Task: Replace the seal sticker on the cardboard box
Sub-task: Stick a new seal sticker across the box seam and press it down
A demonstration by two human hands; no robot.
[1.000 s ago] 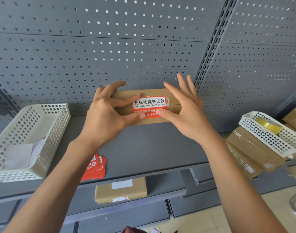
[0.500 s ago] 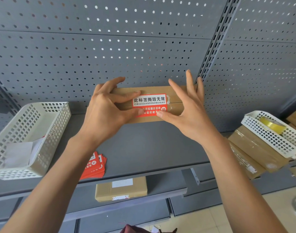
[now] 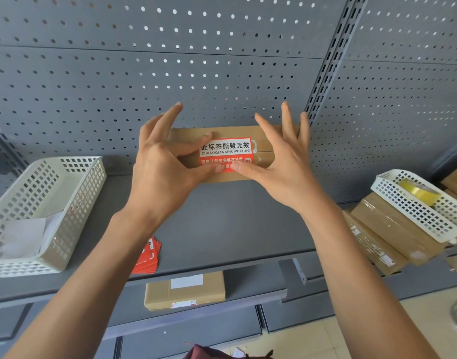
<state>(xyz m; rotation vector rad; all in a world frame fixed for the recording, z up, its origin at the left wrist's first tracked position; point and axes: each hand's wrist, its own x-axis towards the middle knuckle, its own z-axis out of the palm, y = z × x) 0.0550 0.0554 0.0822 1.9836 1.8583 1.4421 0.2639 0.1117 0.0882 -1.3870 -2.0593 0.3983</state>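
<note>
— Cardboard box (image 3: 263, 133) sits at the back of the grey shelf (image 3: 235, 224), up against the pegboard (image 3: 196, 73). Where's the seal sticker?
— Red-and-white seal sticker (image 3: 226, 152) is across the flap seam, approx mid-box. I see both thumbs pressing its lower edge.
— Grip?
— Left hand (image 3: 162, 172) and right hand (image 3: 282, 161) are spread, fingers splayed, nothing clasped. Spare red stickers (image 3: 147, 257) lie near the shelf's front edge, w/ a white basket (image 3: 74, 193) at left.
</note>
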